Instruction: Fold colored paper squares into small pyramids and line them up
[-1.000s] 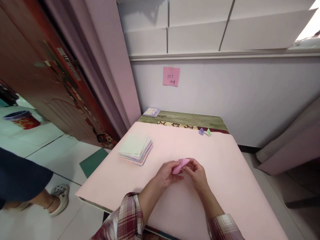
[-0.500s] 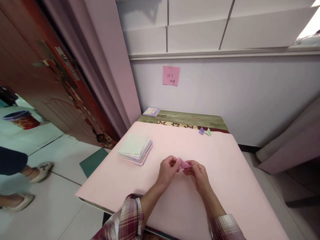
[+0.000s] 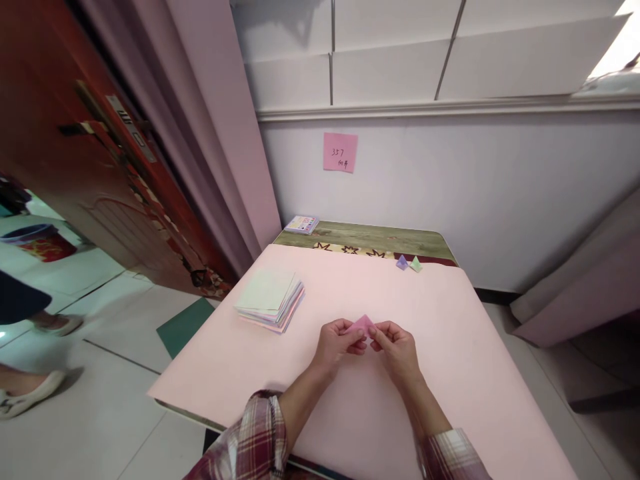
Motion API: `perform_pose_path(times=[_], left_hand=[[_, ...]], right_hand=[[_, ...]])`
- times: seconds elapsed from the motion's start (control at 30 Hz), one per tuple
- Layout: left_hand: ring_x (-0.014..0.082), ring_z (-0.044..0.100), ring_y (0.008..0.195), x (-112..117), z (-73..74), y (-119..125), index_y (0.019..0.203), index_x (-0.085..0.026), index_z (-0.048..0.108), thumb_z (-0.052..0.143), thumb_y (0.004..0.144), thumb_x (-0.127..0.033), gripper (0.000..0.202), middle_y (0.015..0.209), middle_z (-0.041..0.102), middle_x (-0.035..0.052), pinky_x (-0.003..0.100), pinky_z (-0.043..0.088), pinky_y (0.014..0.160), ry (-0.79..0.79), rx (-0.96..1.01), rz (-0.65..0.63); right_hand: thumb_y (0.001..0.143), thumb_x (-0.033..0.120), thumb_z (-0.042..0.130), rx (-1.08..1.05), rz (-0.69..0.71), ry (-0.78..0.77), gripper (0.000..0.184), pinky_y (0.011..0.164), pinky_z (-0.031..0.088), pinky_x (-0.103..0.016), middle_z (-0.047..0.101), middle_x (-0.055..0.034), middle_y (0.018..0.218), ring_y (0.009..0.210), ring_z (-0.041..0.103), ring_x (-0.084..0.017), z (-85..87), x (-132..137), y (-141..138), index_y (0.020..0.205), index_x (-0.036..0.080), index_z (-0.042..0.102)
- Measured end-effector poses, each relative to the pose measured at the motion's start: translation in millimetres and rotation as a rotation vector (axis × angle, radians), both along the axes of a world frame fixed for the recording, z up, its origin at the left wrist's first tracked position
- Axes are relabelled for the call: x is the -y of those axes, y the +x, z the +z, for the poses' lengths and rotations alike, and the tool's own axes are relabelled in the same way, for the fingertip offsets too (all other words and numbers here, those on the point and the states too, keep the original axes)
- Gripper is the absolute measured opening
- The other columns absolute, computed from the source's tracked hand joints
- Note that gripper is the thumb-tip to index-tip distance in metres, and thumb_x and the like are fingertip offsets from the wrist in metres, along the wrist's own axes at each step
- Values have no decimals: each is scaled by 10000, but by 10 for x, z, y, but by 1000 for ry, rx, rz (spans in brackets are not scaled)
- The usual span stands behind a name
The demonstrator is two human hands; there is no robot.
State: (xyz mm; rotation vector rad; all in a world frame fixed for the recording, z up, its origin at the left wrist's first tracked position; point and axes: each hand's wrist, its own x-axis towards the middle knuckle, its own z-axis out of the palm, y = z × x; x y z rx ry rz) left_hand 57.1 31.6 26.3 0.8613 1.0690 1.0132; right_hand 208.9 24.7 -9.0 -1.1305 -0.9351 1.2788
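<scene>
A small folded pink paper (image 3: 364, 323) is held over the middle of the pink-covered table (image 3: 240, 387), its peak pointing away from me. My left hand (image 3: 337, 347) pinches its left side between thumb and fingers. On the other side, my right hand (image 3: 397, 347) grips the paper's right edge the same way. Part of the paper is hidden behind my fingers. Two small folded paper pieces, one purple (image 3: 402, 263) and one green (image 3: 416, 264), sit side by side at the cover's far edge.
A stack of coloured paper sheets (image 3: 270, 293) lies left of my hands. A small pack (image 3: 302, 224) rests at the table's far left corner. A pink note (image 3: 340, 152) is on the wall. Another person's feet (image 3: 35, 393) are on the floor at left, near a red door (image 3: 100, 173).
The pink paper has turned so its peak now stands between my hands, and my right thumb presses on it. At left, the other person's feet have shifted further left.
</scene>
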Motion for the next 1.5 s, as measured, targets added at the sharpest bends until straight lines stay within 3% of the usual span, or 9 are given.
perform_pose_path(times=[0.37,0.53,0.77,0.93,1.03,1.23,1.4,1.5], left_hand=[[182,658,524,-37,-28,-43,690,-105,640,831,577,-414,381,601,689,78,303,553,544,27,-107,-56],[173,652,533,-33,-23,-57,684,-114,636,800,630,-420,351,597,683,75,276,537,520,64,-154,-143],[180,659,533,-45,-1,-35,728,-119,633,778,655,-435,355,592,676,69,297,550,549,25,-64,-14],[158,626,486,-52,2,-26,691,-121,622,766,673,-406,320,551,651,54,275,527,516,69,-136,-26],[143,629,533,-34,-26,-5,751,-128,625,777,663,-403,326,611,668,43,264,529,561,102,-93,31],[156,633,527,34,-122,89,685,-124,610,770,648,-472,384,627,672,61,254,506,511,-2,-54,-136],[156,592,420,63,-103,118,635,-154,552,759,651,-456,367,540,626,32,268,481,422,-23,-157,-106],[159,606,452,70,-74,99,648,-147,570,747,671,-438,341,559,639,41,273,496,457,-1,-182,-116]], right_hand=[[645,498,791,11,97,-29,348,536,439,-254,647,-12,647,547,520,-119,-44,-12,-6,746,176,705],[725,492,736,22,154,-14,323,527,401,-239,621,-1,625,566,510,-121,6,8,-12,758,174,690],[752,467,714,16,93,30,296,538,366,-245,602,0,654,580,484,-129,13,15,-16,773,176,661],[747,463,702,70,101,15,302,509,324,-238,528,30,579,539,442,-120,-2,13,1,674,188,600],[737,461,712,29,97,9,289,495,316,-238,527,31,573,520,425,-114,-14,8,5,693,187,629],[733,460,730,-37,46,9,284,541,373,-248,567,12,605,560,463,-127,-34,-3,-6,752,182,674],[725,463,737,-31,32,3,284,533,371,-241,578,17,622,555,461,-119,-29,1,-19,789,192,679],[725,456,740,-68,11,-4,284,519,372,-234,574,18,628,549,464,-111,-28,2,-27,801,192,669]])
